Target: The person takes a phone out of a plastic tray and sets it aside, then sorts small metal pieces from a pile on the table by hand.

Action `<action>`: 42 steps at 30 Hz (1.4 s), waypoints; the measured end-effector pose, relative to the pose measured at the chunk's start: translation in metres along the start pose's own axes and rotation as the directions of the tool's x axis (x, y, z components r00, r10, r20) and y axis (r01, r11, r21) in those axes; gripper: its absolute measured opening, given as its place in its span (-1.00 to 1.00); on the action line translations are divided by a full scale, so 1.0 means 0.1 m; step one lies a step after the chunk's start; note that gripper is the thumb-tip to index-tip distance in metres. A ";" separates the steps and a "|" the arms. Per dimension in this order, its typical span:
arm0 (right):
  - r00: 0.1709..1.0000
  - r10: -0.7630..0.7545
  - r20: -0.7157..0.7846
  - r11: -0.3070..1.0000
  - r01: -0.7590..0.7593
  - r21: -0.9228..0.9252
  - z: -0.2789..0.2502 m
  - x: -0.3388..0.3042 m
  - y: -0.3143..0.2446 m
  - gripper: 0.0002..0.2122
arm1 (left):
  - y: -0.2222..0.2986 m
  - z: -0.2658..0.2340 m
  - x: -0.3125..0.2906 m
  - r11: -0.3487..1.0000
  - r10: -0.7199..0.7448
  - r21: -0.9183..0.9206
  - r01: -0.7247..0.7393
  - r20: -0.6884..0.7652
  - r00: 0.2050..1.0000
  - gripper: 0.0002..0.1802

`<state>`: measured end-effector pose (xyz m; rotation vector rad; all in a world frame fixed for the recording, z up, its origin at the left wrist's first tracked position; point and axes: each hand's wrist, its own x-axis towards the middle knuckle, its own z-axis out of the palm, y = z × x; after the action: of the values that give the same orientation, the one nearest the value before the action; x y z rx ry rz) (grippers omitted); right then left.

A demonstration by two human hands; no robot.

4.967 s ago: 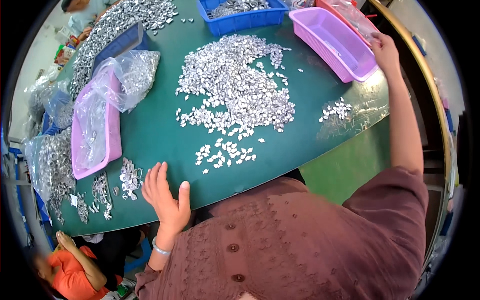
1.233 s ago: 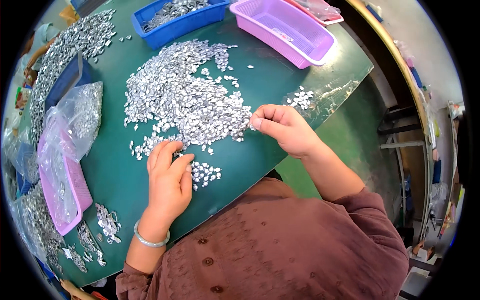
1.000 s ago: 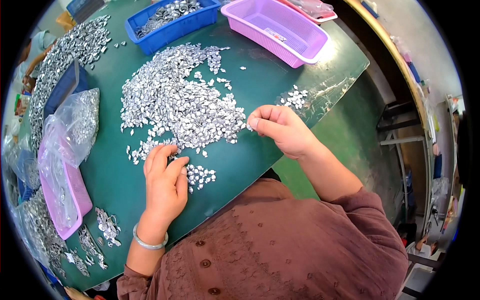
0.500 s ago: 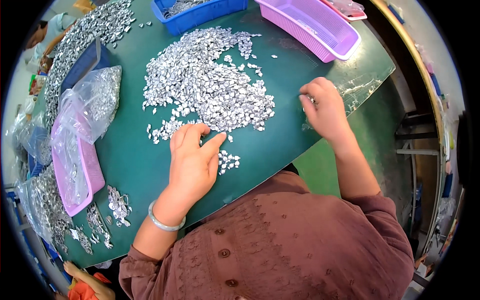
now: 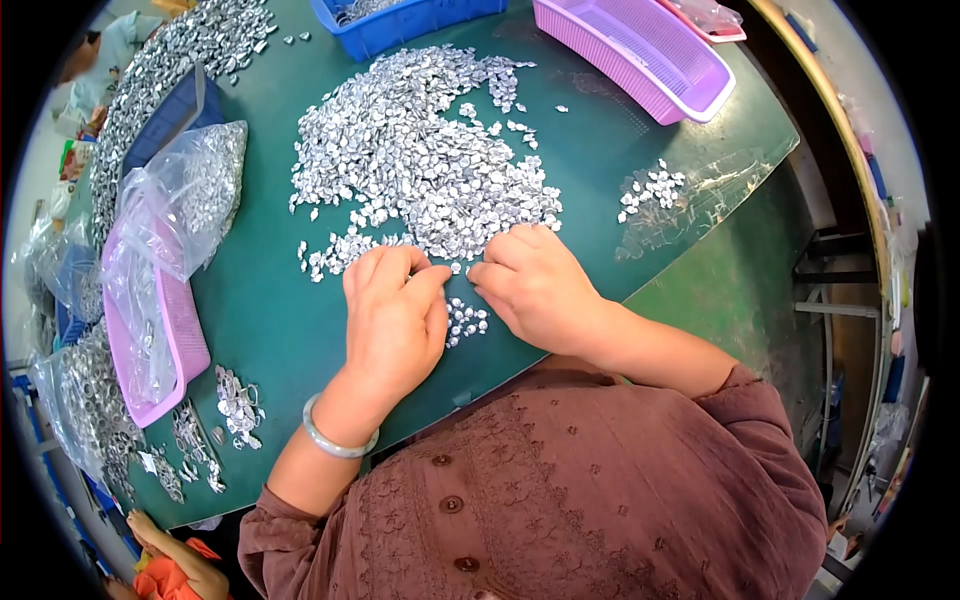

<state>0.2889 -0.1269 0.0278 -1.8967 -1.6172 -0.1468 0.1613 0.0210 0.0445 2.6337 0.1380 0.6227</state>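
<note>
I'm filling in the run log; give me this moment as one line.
left hand: at near edge of silver pile; right hand: curled, beside left; held pieces: unclear; small cluster: beside left hand; lilac basket: upper right

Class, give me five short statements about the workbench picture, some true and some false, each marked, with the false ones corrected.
1. The left hand and right hand are at the near side of the big heap of silver pieces. True.
2. The bracelet is on the right wrist. False: it is on the left.
3. A small cluster of silver pieces lies right of the big heap. True.
4. The table is red. False: it is green.
5. A blue tray stands beyond the big heap. True.
</note>
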 end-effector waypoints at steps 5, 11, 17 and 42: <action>0.988 -0.036 0.150 0.998 0.029 0.047 -0.13 0.01 -0.01 -0.98 | 0.02 0.07 0.05 1.000 -0.021 0.020 0.021 0.001 1.000 -0.84; 0.999 0.003 0.039 1.000 -0.002 -0.030 -0.09 0.02 0.08 -0.85 | 0.02 0.11 0.10 0.999 -0.026 0.020 0.026 0.004 1.000 -0.88; 0.991 -0.013 0.134 1.000 0.017 -0.024 -0.14 0.00 0.07 -0.81 | 0.03 0.03 0.02 0.997 -0.060 -0.038 0.062 0.057 0.997 -0.91; 0.977 -0.077 0.199 0.988 0.102 -0.118 -0.02 0.25 0.01 -0.98 | -0.10 -0.10 -0.16 0.990 -0.034 -0.137 0.043 0.066 0.997 -0.81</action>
<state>0.2965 -0.1073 0.0409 -1.9866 -1.8643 -0.1083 0.1428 0.0310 0.0419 2.5076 0.1216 0.5158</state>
